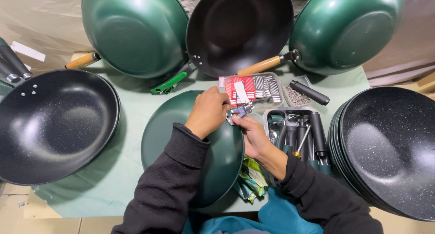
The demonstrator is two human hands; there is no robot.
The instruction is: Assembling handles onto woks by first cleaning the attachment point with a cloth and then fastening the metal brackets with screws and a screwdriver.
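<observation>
Both hands meet over the far rim of an upturned green wok (195, 148). The left hand (207, 112) and right hand (253, 135) pinch a small metal bracket (241, 110) between closed fingers. Close right sits a tray of handles (299, 134) (crowding the elbow); beyond, a box of red tags (253, 88), then leaning woks (136, 30).

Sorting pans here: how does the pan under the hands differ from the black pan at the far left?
The pan under the hands lies bottom up, showing a plain green outside; the black pan faces up, showing a speckled dark inside. No handle shows on the green one; the black one shows three rivets. Both are round and rest on the table.
</observation>
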